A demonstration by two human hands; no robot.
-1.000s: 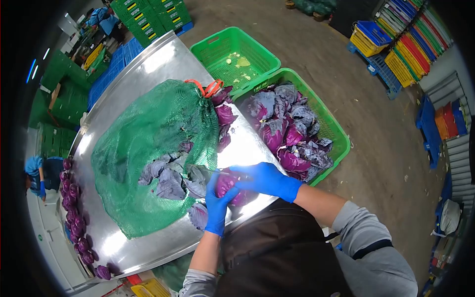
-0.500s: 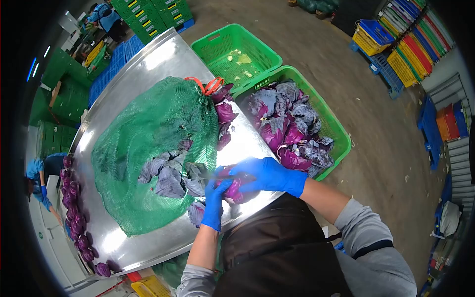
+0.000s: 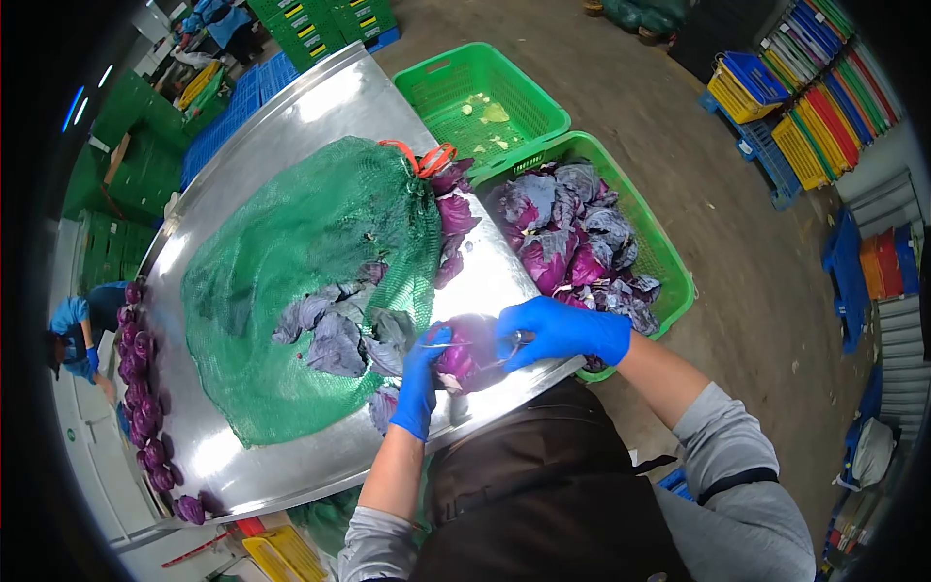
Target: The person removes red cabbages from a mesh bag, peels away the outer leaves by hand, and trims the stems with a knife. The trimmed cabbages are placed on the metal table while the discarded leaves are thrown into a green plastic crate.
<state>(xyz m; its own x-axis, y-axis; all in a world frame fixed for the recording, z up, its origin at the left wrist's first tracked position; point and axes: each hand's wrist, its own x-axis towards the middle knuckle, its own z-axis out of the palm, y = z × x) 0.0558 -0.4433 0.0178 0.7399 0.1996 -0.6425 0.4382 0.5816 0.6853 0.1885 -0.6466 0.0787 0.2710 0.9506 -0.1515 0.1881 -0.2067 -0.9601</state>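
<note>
A purple cabbage point(image 3: 454, 361) is at the table's near edge, held by my left hand point(image 3: 419, 383), which wears a blue glove and has its fingers curled round the cabbage's left side. To its right my right hand point(image 3: 562, 333), also gloved in blue, is closed on a tool whose metal shows near the fingers; motion blurs the rest of it. Loose outer leaves point(image 3: 337, 345) lie on the green mesh sack point(image 3: 272, 252) left of my hands. More purple leaves point(image 3: 454, 215) lie beside the sack's orange drawstring point(image 3: 436, 161).
A green crate of cabbage leaves point(image 3: 676, 262) stands right of the metal table point(image 3: 325, 105), with another green crate point(image 3: 543, 105) behind it. Purple cabbages point(image 3: 138, 373) line the table's left edge. Beyond them is a co-worker point(image 3: 73, 325) in blue. Colourful crates point(image 3: 819, 136) are stacked at the right.
My right hand has moved right, away from the cabbage, with the tool. My left hand still holds the cabbage. The whole view has shifted slightly.
</note>
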